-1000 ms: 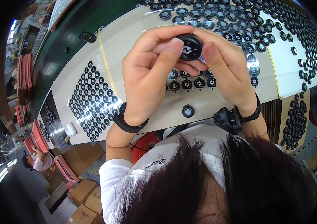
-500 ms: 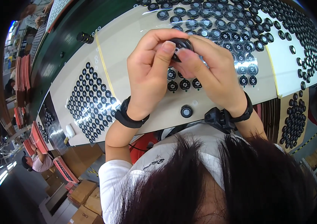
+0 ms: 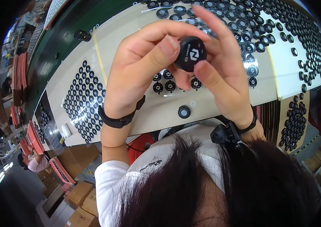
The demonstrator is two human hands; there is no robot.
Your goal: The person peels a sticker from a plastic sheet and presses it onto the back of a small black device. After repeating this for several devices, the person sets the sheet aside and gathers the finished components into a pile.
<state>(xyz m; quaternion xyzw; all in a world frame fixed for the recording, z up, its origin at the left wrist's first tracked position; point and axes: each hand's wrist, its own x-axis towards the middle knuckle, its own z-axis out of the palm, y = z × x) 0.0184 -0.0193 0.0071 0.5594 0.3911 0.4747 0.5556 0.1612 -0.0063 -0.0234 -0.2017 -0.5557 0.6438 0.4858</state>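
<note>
Both of my hands are raised over the pale work table around a round black disc (image 3: 190, 54) with a white logo on its face. My left hand (image 3: 139, 62) pinches it, thumb on the near left edge and index finger curled over the top. The thumb of my right hand (image 3: 224, 66) touches its lower right edge, while the index finger points up and away. Beneath my hands lies a clear sheet of round black stickers (image 3: 169, 84), partly hidden by them. Nearer me, a single black round piece (image 3: 184, 111) with a grey centre sits on the table.
Another grid of round black stickers (image 3: 83, 100) lies to the left, beside a yellow line (image 3: 99, 56). Many black round pieces (image 3: 233, 26) cover the far side and continue right onto a white sheet (image 3: 281, 73). A small white object (image 3: 66, 130) is at the near left edge; cardboard boxes (image 3: 81, 192) stand below.
The disc has turned so its logo face shows, and it sits slightly right and lower. My left hand has shifted left; my right index finger has lifted away from the disc.
</note>
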